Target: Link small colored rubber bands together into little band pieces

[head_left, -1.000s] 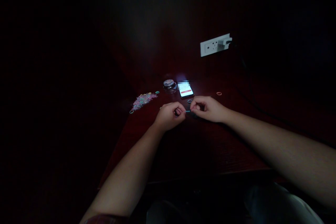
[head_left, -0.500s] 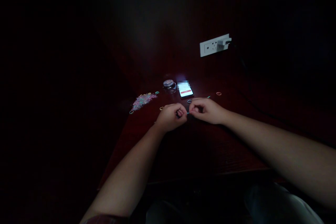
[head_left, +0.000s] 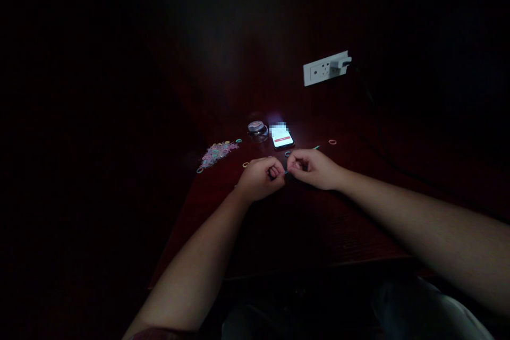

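Observation:
Both hands meet low over the dark red table (head_left: 303, 223). My left hand (head_left: 261, 178) is closed in a pinch on one end of a small blue-green rubber band (head_left: 286, 172). The other end of the band is pinched by my right hand (head_left: 314, 169), a finger's width away. Only a short bit of the band shows between the fingertips. Just beyond the hands lie a blue rubber band (head_left: 287, 154), a yellow one (head_left: 245, 164) and a green one (head_left: 316, 147), the last partly behind my right hand.
A heap of pastel rubber bands (head_left: 217, 153) lies at the left edge. Behind the hands stand a small lidded jar (head_left: 257, 130) and a lit phone (head_left: 282, 138). An orange band (head_left: 332, 142) lies to the right. A wall socket (head_left: 324, 69) holds a plug with a cable.
Both hands keep their pinch in almost the same place. My right hand has shifted very slightly; the things on the table have not moved.

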`<state>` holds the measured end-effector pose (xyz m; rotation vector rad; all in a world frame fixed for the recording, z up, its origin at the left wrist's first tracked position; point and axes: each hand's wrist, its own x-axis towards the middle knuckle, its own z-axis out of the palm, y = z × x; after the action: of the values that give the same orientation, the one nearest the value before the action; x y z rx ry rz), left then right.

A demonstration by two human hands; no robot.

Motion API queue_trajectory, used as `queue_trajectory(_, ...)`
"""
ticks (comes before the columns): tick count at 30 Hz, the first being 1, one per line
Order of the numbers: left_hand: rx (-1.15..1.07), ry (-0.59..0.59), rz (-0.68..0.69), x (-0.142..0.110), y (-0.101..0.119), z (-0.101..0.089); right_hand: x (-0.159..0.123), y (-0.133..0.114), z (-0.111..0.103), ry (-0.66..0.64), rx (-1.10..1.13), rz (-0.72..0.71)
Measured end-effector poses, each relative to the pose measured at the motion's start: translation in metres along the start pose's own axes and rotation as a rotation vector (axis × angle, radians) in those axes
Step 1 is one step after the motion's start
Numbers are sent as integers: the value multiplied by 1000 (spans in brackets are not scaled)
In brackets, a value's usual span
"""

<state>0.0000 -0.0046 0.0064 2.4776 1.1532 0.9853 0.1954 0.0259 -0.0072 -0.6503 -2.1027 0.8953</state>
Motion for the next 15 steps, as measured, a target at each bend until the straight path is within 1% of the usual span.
queue_trajectory(5,-1,20,5,-1,2,-1,0,-1,-1,10,-2,9)
queue_trajectory(10,12,39,14,0,2,1,0,0,-1,-12,-40,-4)
queue_trajectory(15,12,33,23,1,1,1,0,0,0,-17,-77,-19)
